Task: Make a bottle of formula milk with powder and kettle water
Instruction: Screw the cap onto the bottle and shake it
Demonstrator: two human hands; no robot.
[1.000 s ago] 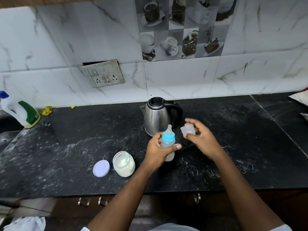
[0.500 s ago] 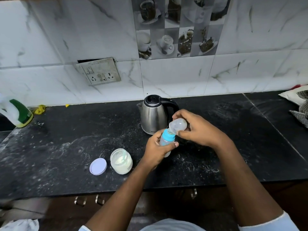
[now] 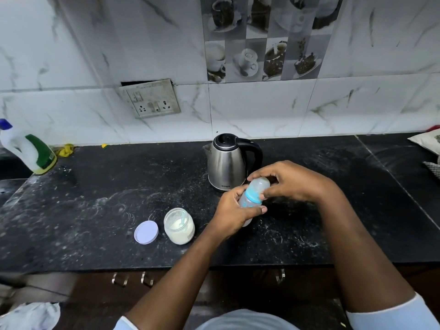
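My left hand [image 3: 232, 214] grips the body of a small baby bottle [image 3: 247, 202] with a blue collar, tilted to the right over the black counter [image 3: 95, 210]. My right hand [image 3: 290, 181] holds the clear cap [image 3: 259, 184] seated on the bottle's top. A steel kettle [image 3: 226, 163] with a black handle stands just behind the hands, lid closed. An open jar of white powder [image 3: 179, 226] with a scoop inside stands left of the bottle. Its pale lid [image 3: 146, 232] lies flat beside the jar.
A white and green detergent bottle [image 3: 28, 148] stands at the far left by the wall. A wall socket plate [image 3: 151, 98] hangs above the counter. Cloth items [image 3: 428, 144] lie at the far right. Drawer handles [image 3: 133, 278] show below the counter's front edge.
My right hand brought the clear cap from beside the bottle onto its teat and now presses it on. The left hand kept hold of the bottle and tilted it.
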